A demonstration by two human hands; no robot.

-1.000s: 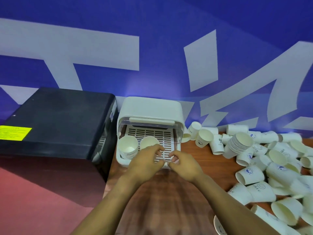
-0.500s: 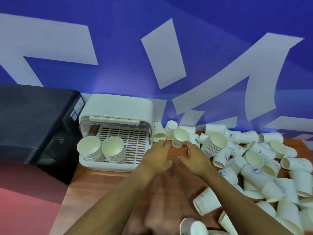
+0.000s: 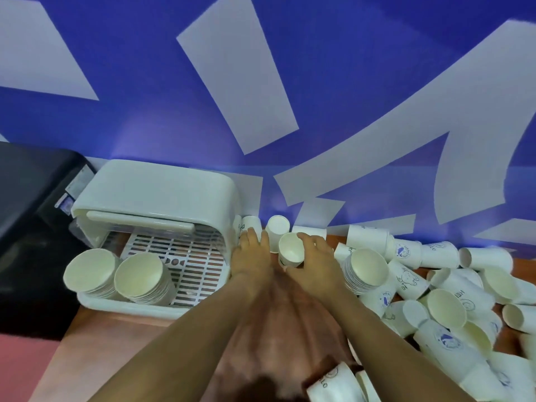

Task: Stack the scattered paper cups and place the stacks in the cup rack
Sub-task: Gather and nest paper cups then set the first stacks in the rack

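Risk of crushing or dropping: right hand (image 3: pixel 314 264) fingers curled around small white paper cup (image 3: pixel 291 253) beside white plastic cup rack (image 3: pixel 156 198), left hand (image 3: pixel 251 256) fingers loosely together, empty, paper walls soft.

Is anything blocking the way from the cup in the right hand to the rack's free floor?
Only the left hand lies between the held cup and the rack; its open front and slatted floor right of the two stacks look free.

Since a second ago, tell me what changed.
Both hands left the rack front and moved right to the loose cups. The right hand now grips a single cup; the left hand reaches beside it. Two stacks stayed in the cup rack.
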